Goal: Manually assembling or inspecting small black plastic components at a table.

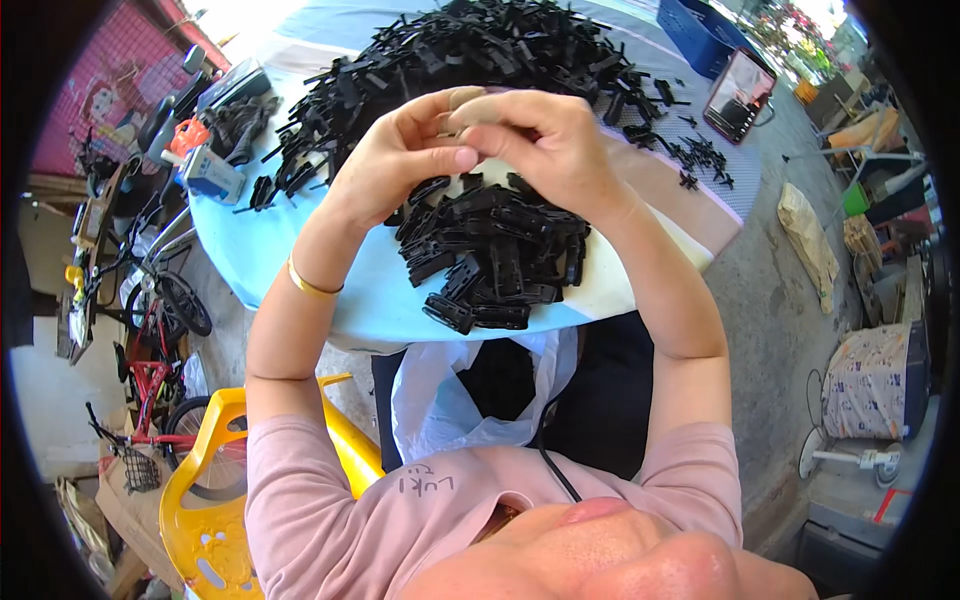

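My left hand [395,155] and my right hand [560,150] meet over the table [270,240], thumbs and fingertips pinched close together. Whatever lies between them is hidden by the fingers; greyish coverings show on some fingertips. Just below the hands, on the near part of the table, lies a pile of black plastic clip-like parts [500,250]. Beyond them spreads a much larger heap of loose black plastic parts [480,50]. Small black pieces [700,158] are scattered at the right.
A phone [740,95] leans near a blue basket [697,38] at the far right. A blue-and-white box [213,175] sits at the table's left edge. Below the near edge is a white plastic bag [425,395] with black contents. A yellow chair [200,500] and red bicycle [150,385] stand left.
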Available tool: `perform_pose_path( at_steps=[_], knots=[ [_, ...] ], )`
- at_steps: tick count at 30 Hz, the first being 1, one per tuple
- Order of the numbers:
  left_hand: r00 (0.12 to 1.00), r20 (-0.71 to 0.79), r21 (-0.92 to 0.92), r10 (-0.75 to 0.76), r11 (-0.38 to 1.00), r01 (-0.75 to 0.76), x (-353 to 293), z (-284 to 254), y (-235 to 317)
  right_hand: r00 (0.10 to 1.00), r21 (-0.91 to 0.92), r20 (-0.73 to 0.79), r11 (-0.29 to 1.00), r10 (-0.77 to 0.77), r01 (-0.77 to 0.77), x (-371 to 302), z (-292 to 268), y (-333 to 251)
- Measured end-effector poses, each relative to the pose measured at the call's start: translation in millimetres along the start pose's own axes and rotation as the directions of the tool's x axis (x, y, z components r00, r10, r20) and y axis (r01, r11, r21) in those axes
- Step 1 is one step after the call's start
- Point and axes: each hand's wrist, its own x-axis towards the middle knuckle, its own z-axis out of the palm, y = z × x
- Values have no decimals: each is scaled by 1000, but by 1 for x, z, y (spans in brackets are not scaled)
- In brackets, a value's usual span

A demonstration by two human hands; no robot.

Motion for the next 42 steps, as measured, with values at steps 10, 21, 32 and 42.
perform_pose_path(
  at_steps=[10,21,32,42],
  knots=[
    [960,-167,73,226,974,-216,1,-1,-12,901,289,-36,868,432,-404,0,2,2],
    [884,-203,252,422,895,-369,-1,10,-17,847,277,1,813,532,-512,0,7,-4],
    [846,-305,580,437,790,-199,1,20,-13,933,199,-174,939,316,-280,-1,1,3],
    [956,222,25,194,979,-204,-10,-4,19,937,489,-31,823,347,-289,3,-18,1]
  ],
)
